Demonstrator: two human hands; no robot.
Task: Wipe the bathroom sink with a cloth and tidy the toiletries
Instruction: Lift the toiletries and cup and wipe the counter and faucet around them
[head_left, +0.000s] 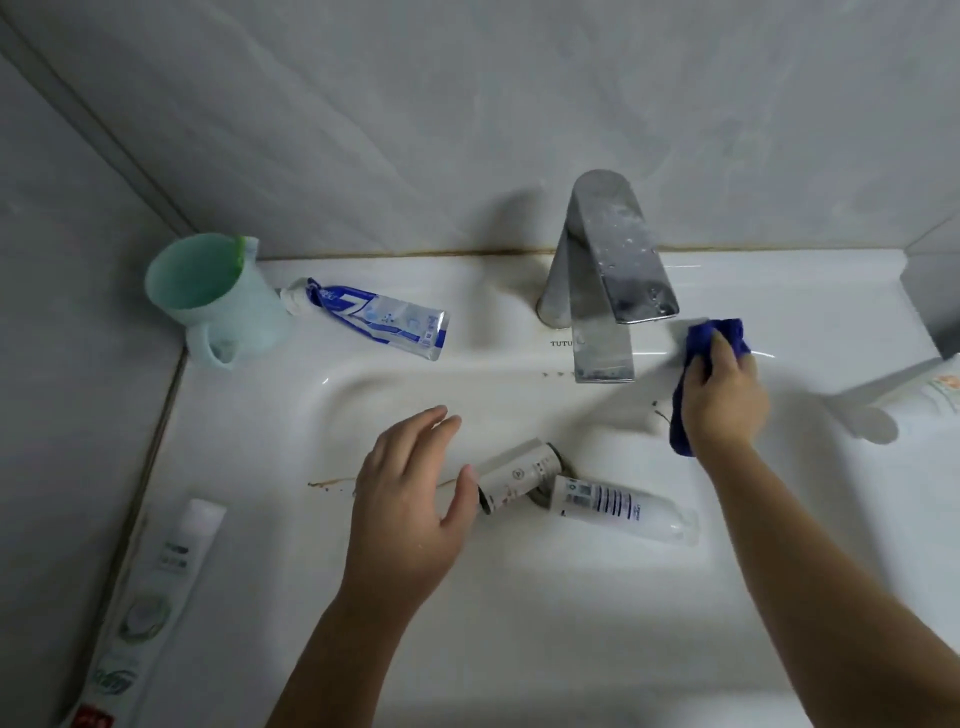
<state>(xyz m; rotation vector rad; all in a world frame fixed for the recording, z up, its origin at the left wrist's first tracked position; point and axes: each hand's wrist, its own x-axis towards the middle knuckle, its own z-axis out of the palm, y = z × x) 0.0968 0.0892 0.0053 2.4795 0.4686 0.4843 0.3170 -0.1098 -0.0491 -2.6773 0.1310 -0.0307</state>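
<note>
Wiping is in hand: the right hand (722, 389) presses the blue cloth (698, 364), fingers closed on it, against the sink (270, 457) rim right of the faucet (605, 275), while the left hand (410, 499), fingers spread and empty, hovers beside two bottles (571, 491) lying over the drain, which judgement says need lifting next.

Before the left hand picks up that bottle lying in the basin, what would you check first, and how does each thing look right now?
1. Left hand free: ok, open and empty.
2. Small bottle within reach: ok, beside the thumb.
3. Drain clear: not ok, that bottle and a tube lie over it.
4. Right hand holds the blue cloth: ok.
5. Basin clean: not ok, brown streaks remain.
6. Bottle capped: cannot tell.
</note>
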